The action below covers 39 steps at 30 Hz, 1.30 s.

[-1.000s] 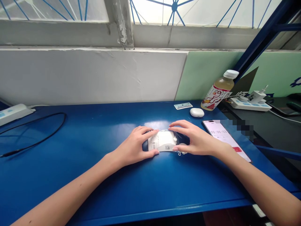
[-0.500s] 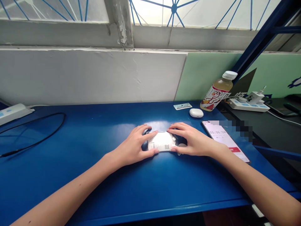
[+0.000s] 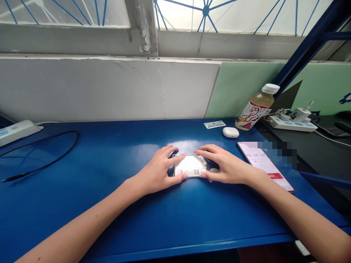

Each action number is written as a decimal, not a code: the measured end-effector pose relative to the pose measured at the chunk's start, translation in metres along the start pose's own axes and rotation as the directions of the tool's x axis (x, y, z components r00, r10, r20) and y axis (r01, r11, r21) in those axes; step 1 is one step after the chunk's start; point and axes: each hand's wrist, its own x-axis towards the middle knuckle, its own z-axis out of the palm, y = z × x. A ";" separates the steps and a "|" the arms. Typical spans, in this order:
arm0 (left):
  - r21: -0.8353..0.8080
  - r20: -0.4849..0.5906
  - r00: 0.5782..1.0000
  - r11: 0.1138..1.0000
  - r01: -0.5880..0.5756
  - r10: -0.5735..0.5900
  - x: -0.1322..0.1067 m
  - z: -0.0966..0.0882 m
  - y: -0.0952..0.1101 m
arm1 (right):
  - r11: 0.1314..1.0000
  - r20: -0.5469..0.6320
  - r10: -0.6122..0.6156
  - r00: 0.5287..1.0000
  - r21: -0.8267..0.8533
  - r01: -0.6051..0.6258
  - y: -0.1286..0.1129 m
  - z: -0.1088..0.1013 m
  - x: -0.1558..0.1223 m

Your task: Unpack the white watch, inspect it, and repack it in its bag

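Note:
A small flat packet (image 3: 190,166), clear at the edges with a bright white middle and a printed square code, lies on the blue tabletop (image 3: 175,219). My left hand (image 3: 159,170) grips its left side, thumb along the near edge and fingers at the far edge. On the right side, my right hand (image 3: 221,164) holds it in the same way. Glare washes out part of the packet's surface. Beside it, partly under my right hand, is a small pale round piece I cannot make out.
To the right lie a phone (image 3: 263,160) showing a timer, a white earbud case (image 3: 230,132) and a card (image 3: 214,124). Behind them stands a drink bottle (image 3: 253,111). Power strips (image 3: 293,124) sit at both sides, and a black cable (image 3: 59,157) curves across the left.
The whole view has shifted slightly. Both hands keep their grip on the packet, with hardly any movement.

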 end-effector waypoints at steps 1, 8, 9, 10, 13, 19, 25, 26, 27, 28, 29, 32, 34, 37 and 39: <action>0.000 -0.003 1.000 1.000 -0.002 0.002 0.000 0.000 0.000 | 1.000 0.003 -0.004 1.000 0.000 0.004 0.000 0.000 0.000; -0.002 -0.014 1.000 1.000 -0.007 0.007 -0.001 0.001 0.000 | 1.000 0.000 -0.016 1.000 0.009 0.016 0.001 0.002 0.000; 0.002 -0.011 1.000 1.000 -0.009 0.009 -0.001 0.001 -0.001 | 1.000 -0.004 -0.019 1.000 0.012 0.019 0.001 0.002 0.000; 0.009 -0.004 1.000 1.000 -0.009 0.009 -0.001 0.001 -0.001 | 1.000 -0.005 -0.020 1.000 0.014 0.020 0.001 0.001 0.000; 0.034 0.021 1.000 0.999 -0.019 0.018 -0.001 -0.001 -0.001 | 1.000 0.002 -0.015 1.000 0.020 0.015 0.001 0.001 0.000; 0.054 0.048 0.998 0.998 -0.040 0.037 0.001 -0.007 -0.001 | 1.000 0.012 0.006 1.000 0.023 -0.006 -0.001 0.001 0.000; 0.065 -0.010 0.999 0.997 -0.047 0.048 0.001 -0.003 0.001 | 1.000 -0.016 0.030 0.999 0.004 -0.029 -0.005 0.003 0.000; 0.068 -0.021 0.999 0.997 -0.049 0.050 0.001 -0.002 0.002 | 0.999 -0.019 0.036 0.999 0.004 -0.035 -0.005 0.002 -0.001; 0.069 -0.026 0.998 0.996 -0.051 0.053 0.001 -0.001 0.002 | 0.999 -0.017 0.040 0.999 0.007 -0.040 -0.006 0.002 -0.001; 0.070 -0.029 0.998 0.996 -0.052 0.054 0.001 -0.001 0.002 | 0.999 -0.012 0.041 0.999 0.012 -0.041 -0.006 0.001 -0.001; 0.070 -0.031 0.998 0.996 -0.050 0.053 0.001 -0.001 0.002 | 0.999 -0.006 0.039 0.999 0.017 -0.039 -0.006 0.001 -0.002; 0.066 -0.021 0.999 0.997 -0.047 0.048 0.001 -0.001 0.002 | 1.000 -0.019 0.021 1.000 0.016 -0.021 -0.004 0.001 -0.002; 0.067 -0.019 0.999 0.997 -0.042 0.043 0.001 -0.001 0.002 | 1.000 -0.061 -0.003 0.998 -0.005 0.002 -0.002 0.003 -0.002; 0.072 -0.026 0.999 0.997 -0.032 0.034 0.002 0.000 0.003 | 0.999 -0.098 -0.045 0.994 -0.006 0.044 0.002 0.007 -0.001; 0.070 -0.027 0.999 0.997 -0.035 0.037 0.002 0.000 0.003 | 0.998 -0.087 -0.053 0.995 0.040 0.057 0.003 0.008 0.000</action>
